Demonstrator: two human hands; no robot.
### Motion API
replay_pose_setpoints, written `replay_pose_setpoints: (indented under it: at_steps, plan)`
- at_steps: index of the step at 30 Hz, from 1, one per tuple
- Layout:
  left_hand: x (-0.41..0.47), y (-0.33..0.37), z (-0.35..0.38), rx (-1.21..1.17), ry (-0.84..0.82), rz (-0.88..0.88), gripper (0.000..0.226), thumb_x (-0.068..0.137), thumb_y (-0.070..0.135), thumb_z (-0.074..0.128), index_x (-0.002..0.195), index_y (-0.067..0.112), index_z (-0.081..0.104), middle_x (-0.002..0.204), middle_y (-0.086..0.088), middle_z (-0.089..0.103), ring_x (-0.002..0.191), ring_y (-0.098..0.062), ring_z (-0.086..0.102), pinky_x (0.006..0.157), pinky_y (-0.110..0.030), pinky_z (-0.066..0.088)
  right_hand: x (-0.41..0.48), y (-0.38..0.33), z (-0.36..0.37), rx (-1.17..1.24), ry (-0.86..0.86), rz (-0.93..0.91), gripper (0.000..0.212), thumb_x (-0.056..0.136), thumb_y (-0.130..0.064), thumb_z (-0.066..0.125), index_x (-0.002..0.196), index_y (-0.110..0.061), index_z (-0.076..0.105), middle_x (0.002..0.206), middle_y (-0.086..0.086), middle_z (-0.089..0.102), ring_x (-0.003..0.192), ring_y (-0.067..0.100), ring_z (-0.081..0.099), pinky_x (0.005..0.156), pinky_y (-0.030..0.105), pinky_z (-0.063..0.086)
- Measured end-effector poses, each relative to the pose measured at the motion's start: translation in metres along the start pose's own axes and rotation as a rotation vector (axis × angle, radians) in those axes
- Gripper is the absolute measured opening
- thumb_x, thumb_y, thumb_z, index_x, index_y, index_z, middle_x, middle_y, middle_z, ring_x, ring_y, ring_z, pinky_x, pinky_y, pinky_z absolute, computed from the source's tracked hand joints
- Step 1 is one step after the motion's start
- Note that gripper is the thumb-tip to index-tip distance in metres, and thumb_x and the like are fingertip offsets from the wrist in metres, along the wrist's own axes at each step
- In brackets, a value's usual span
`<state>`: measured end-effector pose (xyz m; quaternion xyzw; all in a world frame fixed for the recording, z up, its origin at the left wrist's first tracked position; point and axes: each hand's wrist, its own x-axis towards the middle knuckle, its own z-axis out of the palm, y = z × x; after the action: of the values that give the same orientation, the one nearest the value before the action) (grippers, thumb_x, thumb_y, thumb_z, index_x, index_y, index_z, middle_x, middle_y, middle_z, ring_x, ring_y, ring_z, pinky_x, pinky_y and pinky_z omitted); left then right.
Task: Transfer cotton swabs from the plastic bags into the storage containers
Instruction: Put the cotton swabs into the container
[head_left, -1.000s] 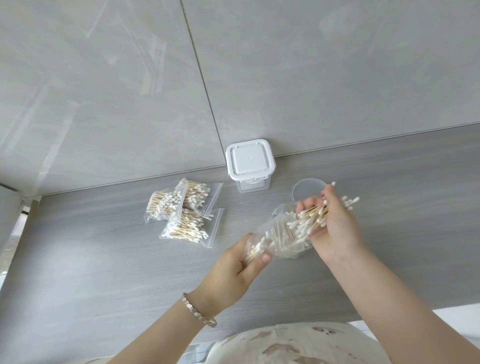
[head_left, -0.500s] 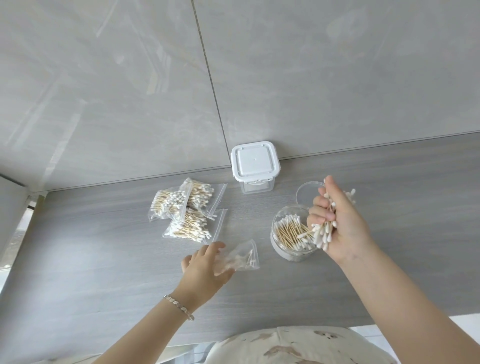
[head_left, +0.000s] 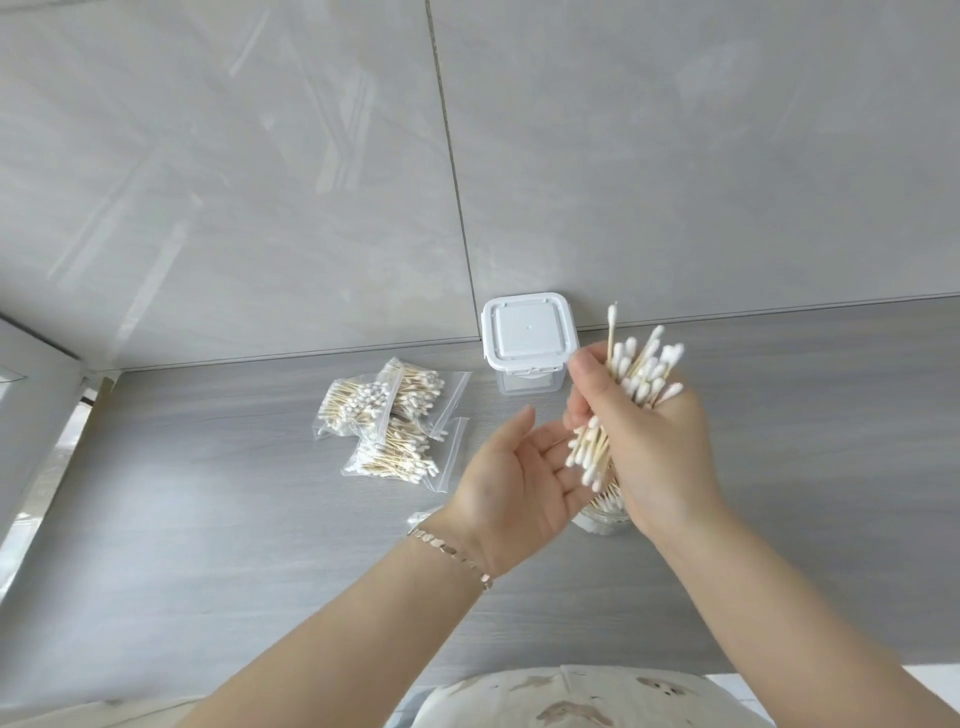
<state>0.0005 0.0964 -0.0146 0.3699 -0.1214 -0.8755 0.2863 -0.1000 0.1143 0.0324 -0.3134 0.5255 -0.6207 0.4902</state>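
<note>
**Swab bundle** (head_left: 631, 384): qty 1. Gripped in R hand (head_left: 660, 457), fingers and thumb curled round the mid-shafts. White tips fan out above and below the fist, and 1 swab stands higher than the rest. Pos.: in the air over the round container (head_left: 605, 514), right of worktop (head_left: 208, 519) centre.

**L hand** (head_left: 519, 483): holds nothing. Palm up, fingers straight, fingertips just beside the bundle's lower tips; contact can't be confirmed. Bracelet (head_left: 452, 552) on L wrist.

**Containers**: qty 2.
- The round container is clear and open-topped w/ swabs standing inside. It is mostly hidden by both hands.
- Square container (head_left: 527, 340): clear body, white clip lid on. It sits at the worktop back edge, against the wall (head_left: 675, 156).

**Bags w/ swabs** (head_left: 387, 415): qty 3. They overlap in one cluster near the back edge, left of the square container.

**4th clear bag** (head_left: 420, 518): only a corner shows behind the L wrist; contents can't be told.
</note>
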Motion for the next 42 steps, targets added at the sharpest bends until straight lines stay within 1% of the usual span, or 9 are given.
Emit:
replay_pose_setpoints:
  at_steps: [4,9,16,21,25,31,36,39,42]
  plan:
    - [-0.004,-0.001,0.019,-0.112,-0.075,-0.039,0.039,0.094,0.032,0.033,0.104,0.013,0.067,0.103,-0.003,0.070,0.092,-0.015,0.066,0.083,-0.027,0.051,-0.005,0.011,0.003,-0.122,0.016,-0.149,0.023,0.068,-0.017,0.077,0.082,-0.028,0.063,0.061,-0.011,0.064,0.060,0.003,0.060,0.062,0.015,0.050]
    - [-0.009,-0.001,0.018,-0.210,-0.083,-0.027,0.038,0.090,0.025,0.041,0.116,0.008,0.061,0.108,-0.008,0.068,0.095,-0.019,0.066,0.086,-0.028,0.052,-0.011,0.024,-0.004,-0.122,-0.015,-0.122,0.044,0.058,-0.014,0.076,0.094,-0.033,0.060,0.076,-0.004,0.061,0.072,0.009,0.062,0.072,0.021,0.053]
    - [-0.009,-0.009,0.012,-0.090,0.013,-0.005,0.043,0.087,0.029,0.048,0.119,0.001,0.053,0.106,-0.013,0.060,0.092,-0.021,0.060,0.088,-0.031,0.051,0.002,0.025,-0.008,-0.131,0.154,-0.120,0.018,0.083,-0.009,0.065,0.087,-0.025,0.057,0.057,-0.008,0.056,0.051,0.006,0.056,0.056,0.020,0.050]
    - [-0.008,-0.009,0.010,0.079,0.005,0.041,0.033,0.071,0.027,0.065,0.096,0.006,0.068,0.092,-0.008,0.069,0.083,-0.016,0.066,0.083,-0.028,0.055,0.004,0.023,-0.010,-0.193,0.145,-0.182,0.013,0.084,-0.006,0.063,0.086,-0.016,0.055,0.065,-0.006,0.054,0.049,-0.004,0.053,0.053,0.006,0.040]
    - [-0.008,-0.011,0.009,0.193,0.028,0.100,0.030,0.076,0.025,0.063,0.097,0.003,0.067,0.093,-0.008,0.070,0.081,-0.014,0.068,0.080,-0.025,0.056,0.005,0.025,-0.010,-0.171,0.138,-0.168,0.015,0.085,-0.008,0.063,0.084,-0.020,0.054,0.056,-0.008,0.055,0.047,0.000,0.054,0.053,0.012,0.044]
    - [-0.006,-0.018,0.007,0.253,0.090,0.165,0.016,0.087,0.010,0.058,0.095,-0.001,0.067,0.081,-0.005,0.071,0.070,-0.009,0.068,0.069,-0.019,0.057,0.003,0.028,-0.009,0.122,0.174,0.008,0.023,0.078,-0.007,0.069,0.087,-0.024,0.056,0.050,-0.007,0.055,0.049,0.010,0.055,0.054,0.025,0.049]
    - [-0.017,-0.017,-0.003,0.390,0.011,0.035,0.026,0.090,0.012,0.055,0.109,-0.005,0.061,0.097,-0.012,0.068,0.088,-0.016,0.066,0.085,-0.026,0.055,-0.003,0.034,-0.014,0.221,0.097,0.178,0.022,0.068,-0.014,0.070,0.085,-0.019,0.056,0.044,-0.005,0.046,0.044,0.012,0.045,0.047,0.026,0.044]
    - [-0.022,-0.009,-0.017,0.527,-0.016,-0.058,0.035,0.079,0.017,0.059,0.112,0.004,0.062,0.104,-0.009,0.066,0.099,-0.020,0.061,0.100,-0.034,0.045,-0.011,0.048,-0.021,0.021,0.051,0.288,0.017,0.074,-0.012,0.071,0.080,-0.016,0.056,0.039,-0.007,0.043,0.040,0.011,0.042,0.046,0.027,0.042]
    - [-0.022,-0.001,-0.038,0.583,0.222,0.078,0.038,0.073,0.018,0.060,0.110,0.012,0.059,0.112,-0.005,0.067,0.109,-0.017,0.060,0.102,-0.031,0.042,-0.035,0.074,-0.028,-0.244,-0.103,0.554,0.023,0.075,-0.012,0.074,0.092,-0.016,0.060,0.050,-0.003,0.053,0.047,0.012,0.050,0.056,0.029,0.051]
